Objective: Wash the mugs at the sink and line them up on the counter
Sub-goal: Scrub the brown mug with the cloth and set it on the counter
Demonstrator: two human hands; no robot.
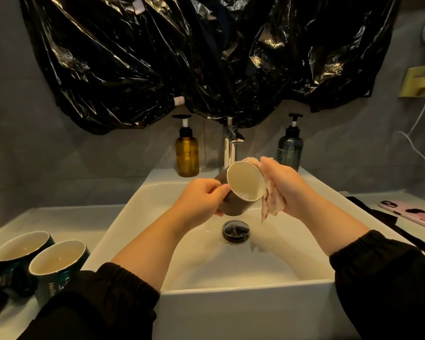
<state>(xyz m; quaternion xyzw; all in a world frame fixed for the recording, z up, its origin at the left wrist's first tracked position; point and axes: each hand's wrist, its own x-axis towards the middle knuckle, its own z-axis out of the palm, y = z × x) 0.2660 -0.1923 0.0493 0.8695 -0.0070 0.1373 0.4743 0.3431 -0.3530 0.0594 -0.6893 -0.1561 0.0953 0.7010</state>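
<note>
Over the white sink (142, 192) my left hand (201, 197) holds a dark mug (243, 185) with a cream inside, tilted so its mouth faces me. My right hand (287, 190) grips a pale cloth (271, 203) and presses it against the mug's right side. The chrome tap (231, 146) stands just behind the mug; no running water is visible. Two more dark mugs stand upright side by side on the counter at lower left, the outer mug (20, 251) and the nearer mug (57, 261) touching or nearly so.
An amber pump bottle (187, 153) stands left of the tap and a dark blue pump bottle (290, 148) right of it. The drain plug (236, 230) sits mid-basin. A pink phone (410, 212) and a black cloth (388, 217) lie on the right counter. Black plastic sheeting (206, 57) hangs above.
</note>
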